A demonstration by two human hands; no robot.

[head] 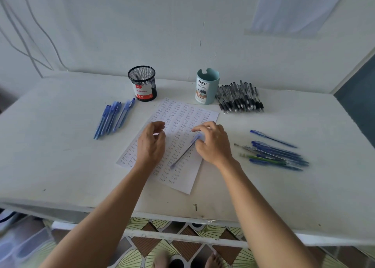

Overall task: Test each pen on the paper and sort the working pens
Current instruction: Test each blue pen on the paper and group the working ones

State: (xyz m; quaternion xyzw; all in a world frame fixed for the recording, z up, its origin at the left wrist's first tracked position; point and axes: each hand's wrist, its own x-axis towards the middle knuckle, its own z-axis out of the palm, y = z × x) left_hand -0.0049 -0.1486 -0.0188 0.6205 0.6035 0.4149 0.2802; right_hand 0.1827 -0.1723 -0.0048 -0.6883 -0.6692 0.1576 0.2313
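- Bare feet (213, 259) stand on a patterned tile floor (182, 243), just below the front edge of the white worktop (60, 156).
- Both bare forearms reach forward over that edge to a sheet of paper (186, 184). It lies at a slant in the middle of the worktop and is covered in rows of the handwritten word "test".
- The left hand (151, 144) sits over the left half of the sheet with its fingers loosely curled. It is released and holds nothing.
- The right hand (213, 144) is over the sheet's right edge.
- A blurred blue pen (185, 151) runs diagonally across the paper, its upper end between that hand's thumb and forefinger. I cannot tell whether the fingers grip it or only lie beside it.
- Left of the paper, a cluster of blue pens (111, 118) lies side by side, well apart from the sheet.
- On the right is a loose group of pens (278, 154), mostly blue with one green among them. A single blue pen (272, 139) lies just behind it.
- At the back, a black mesh cup (143, 83) labelled "Ball Pens" stands just beyond the paper's far corner.
- A teal organizer cup (207, 86) marked "DIY" stands to its right.
- Right beside the teal cup lies a heap of black pens (240, 97), close to the wall.
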